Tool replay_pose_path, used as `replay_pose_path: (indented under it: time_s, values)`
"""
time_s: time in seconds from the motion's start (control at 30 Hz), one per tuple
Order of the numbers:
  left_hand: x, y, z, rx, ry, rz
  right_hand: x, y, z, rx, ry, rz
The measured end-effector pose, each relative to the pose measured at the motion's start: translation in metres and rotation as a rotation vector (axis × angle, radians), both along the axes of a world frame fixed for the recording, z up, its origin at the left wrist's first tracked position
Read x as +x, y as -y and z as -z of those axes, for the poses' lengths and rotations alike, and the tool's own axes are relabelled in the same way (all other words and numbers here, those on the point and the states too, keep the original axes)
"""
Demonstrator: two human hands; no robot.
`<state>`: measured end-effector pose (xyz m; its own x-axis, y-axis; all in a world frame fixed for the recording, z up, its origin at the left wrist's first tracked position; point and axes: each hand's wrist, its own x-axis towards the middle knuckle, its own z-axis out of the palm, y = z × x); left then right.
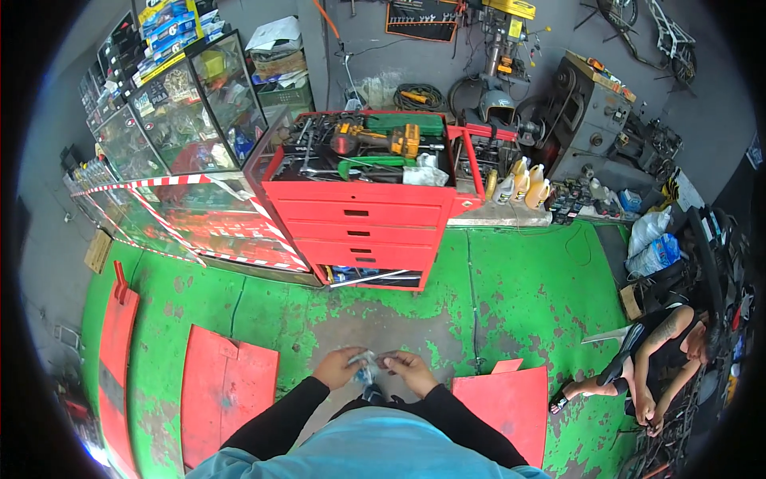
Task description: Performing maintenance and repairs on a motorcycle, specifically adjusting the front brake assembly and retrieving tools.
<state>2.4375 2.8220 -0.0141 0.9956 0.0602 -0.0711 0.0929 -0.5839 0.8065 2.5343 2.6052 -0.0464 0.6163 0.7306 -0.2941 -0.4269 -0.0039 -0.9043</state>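
Note:
My left hand (336, 368) and my right hand (408, 370) meet in front of my body, over the bare grey patch of floor. Between them is a small, pale, see-through piece (364, 360) that looks like thin plastic; what it holds, if anything, is too small to tell. The left fingers are closed on its left side. My right thumb and fingers pinch toward its right end. Ahead of both hands, and well apart from them, stands a red tool cabinet (355, 214) with a yellow-and-black power tool (383, 140) and several hand tools on top.
Red metal ramp plates (227, 399) lie on the green floor (511, 295) to both sides. A glass display case (179, 120) with striped tape stands at left. At right a person (666, 359) sits beside piled parts. Bottles (537, 190) and machinery (590, 120) line the back wall.

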Motion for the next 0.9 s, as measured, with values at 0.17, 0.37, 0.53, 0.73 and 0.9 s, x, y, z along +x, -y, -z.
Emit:
replay_pose_path:
  time_s: [0.17,0.37,0.53,0.73,0.9]
  values:
    - [-0.001,-0.074,0.002,-0.146,-0.022,-0.456,0.045,-0.045,-0.001,-0.015,-0.016,0.126]
    - [-0.023,-0.137,0.010,-0.266,0.018,-0.865,0.112,-0.089,0.031,-0.056,-0.319,0.173]
    - [-0.013,-0.166,0.023,-0.567,0.226,-1.099,0.187,-0.158,0.061,0.127,-0.485,0.145]
    - [0.034,-0.189,-0.002,-0.430,0.138,-1.092,0.276,-0.247,0.104,0.024,-0.655,0.076]
    - [0.080,-0.202,-0.013,-0.879,0.250,-1.209,0.309,-0.294,0.163,-0.061,-0.752,0.087]
